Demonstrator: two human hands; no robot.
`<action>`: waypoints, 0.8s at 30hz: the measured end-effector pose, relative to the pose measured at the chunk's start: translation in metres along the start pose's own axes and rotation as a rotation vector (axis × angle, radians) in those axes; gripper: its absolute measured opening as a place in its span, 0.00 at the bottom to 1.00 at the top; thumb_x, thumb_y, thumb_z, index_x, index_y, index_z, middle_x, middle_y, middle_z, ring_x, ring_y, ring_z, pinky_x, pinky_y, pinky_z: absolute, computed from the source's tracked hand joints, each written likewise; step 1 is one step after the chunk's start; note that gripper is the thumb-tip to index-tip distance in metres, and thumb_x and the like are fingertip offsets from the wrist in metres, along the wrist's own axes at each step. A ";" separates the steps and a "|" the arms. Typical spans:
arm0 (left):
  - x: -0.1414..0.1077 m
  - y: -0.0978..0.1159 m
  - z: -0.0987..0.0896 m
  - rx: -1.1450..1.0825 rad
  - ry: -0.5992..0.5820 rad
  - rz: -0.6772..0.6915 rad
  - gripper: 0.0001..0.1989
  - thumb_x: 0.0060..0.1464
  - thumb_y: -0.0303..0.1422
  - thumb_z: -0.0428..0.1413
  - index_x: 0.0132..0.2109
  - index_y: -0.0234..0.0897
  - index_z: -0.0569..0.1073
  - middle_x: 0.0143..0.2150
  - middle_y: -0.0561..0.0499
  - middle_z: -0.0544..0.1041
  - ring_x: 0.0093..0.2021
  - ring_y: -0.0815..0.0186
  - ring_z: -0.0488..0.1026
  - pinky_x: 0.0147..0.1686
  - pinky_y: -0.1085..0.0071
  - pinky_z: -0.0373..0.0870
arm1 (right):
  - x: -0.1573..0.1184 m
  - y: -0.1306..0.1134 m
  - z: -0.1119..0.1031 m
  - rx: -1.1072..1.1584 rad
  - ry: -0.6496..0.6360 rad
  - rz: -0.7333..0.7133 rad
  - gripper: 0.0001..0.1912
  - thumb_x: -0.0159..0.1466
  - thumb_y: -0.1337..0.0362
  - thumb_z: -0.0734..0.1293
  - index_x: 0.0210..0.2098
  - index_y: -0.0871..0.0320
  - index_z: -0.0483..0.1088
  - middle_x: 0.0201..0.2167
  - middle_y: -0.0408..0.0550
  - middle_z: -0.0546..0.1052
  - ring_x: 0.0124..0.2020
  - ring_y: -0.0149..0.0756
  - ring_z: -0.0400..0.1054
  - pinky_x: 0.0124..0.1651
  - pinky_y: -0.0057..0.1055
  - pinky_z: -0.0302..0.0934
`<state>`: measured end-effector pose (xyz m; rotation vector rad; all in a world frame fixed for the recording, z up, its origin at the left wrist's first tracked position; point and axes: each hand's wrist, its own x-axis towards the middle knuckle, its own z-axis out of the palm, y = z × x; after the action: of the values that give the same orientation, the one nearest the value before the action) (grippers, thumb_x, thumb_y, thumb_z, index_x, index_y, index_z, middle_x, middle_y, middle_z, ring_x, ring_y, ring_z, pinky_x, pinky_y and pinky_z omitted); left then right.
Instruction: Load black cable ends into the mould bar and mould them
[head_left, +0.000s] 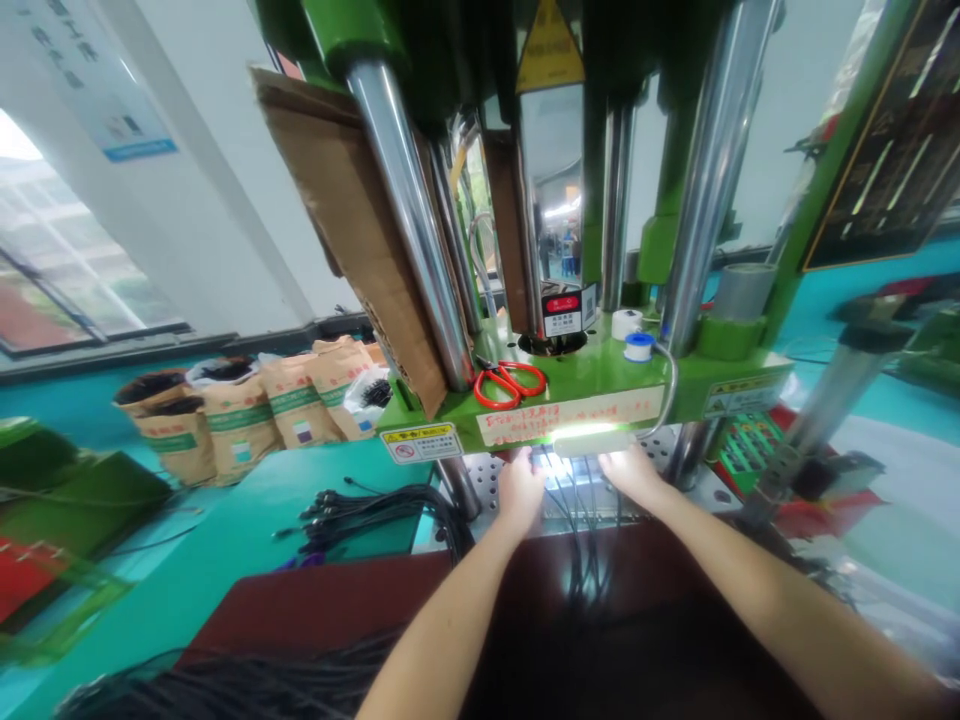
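Both my hands reach under the green press's crossbeam, into a brightly lit metal work area (553, 497). My left hand (520, 492) is at its left side with the fingers curled; what they hold, if anything, is hidden. My right hand (631, 470) is at the right side, its fingertips hidden by glare and the lamp (592, 443). Several thin black cables (579, 545) run from between my hands toward me, over the dark red table (337, 605). Whether either hand grips a cable cannot be made out.
Red-handled scissors (510, 384) and a blue-and-white tape spool (639, 347) lie on the green crossbeam (592, 385). A bundle of black cables (375, 512) rests on the green surface at left. Cardboard (352, 220) leans against a steel column. Paper sacks (240, 420) stand behind.
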<state>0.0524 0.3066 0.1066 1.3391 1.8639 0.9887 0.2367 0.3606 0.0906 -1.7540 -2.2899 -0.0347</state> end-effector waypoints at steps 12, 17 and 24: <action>-0.002 0.016 0.000 0.475 0.056 0.170 0.14 0.53 0.30 0.44 0.44 0.35 0.70 0.41 0.40 0.73 0.46 0.55 0.68 0.45 0.64 0.60 | -0.003 -0.012 -0.017 0.007 0.041 -0.018 0.14 0.62 0.67 0.56 0.38 0.64 0.72 0.34 0.56 0.76 0.36 0.40 0.69 0.37 0.34 0.60; -0.007 0.018 0.012 0.529 0.064 0.263 0.15 0.53 0.35 0.45 0.43 0.33 0.71 0.38 0.38 0.74 0.42 0.54 0.70 0.43 0.61 0.62 | -0.009 -0.030 -0.027 -0.014 0.062 -0.108 0.14 0.62 0.64 0.58 0.38 0.61 0.73 0.34 0.54 0.76 0.38 0.42 0.69 0.42 0.33 0.59; -0.002 0.009 0.022 0.556 0.098 0.335 0.14 0.52 0.27 0.43 0.40 0.30 0.71 0.36 0.36 0.74 0.43 0.54 0.69 0.42 0.64 0.62 | -0.005 -0.032 -0.012 -0.067 0.084 -0.108 0.09 0.61 0.70 0.60 0.38 0.64 0.70 0.37 0.52 0.74 0.40 0.38 0.67 0.46 0.39 0.58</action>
<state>0.0754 0.3114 0.1030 2.0108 2.1255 0.7205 0.2096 0.3452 0.1058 -1.6256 -2.3448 -0.2032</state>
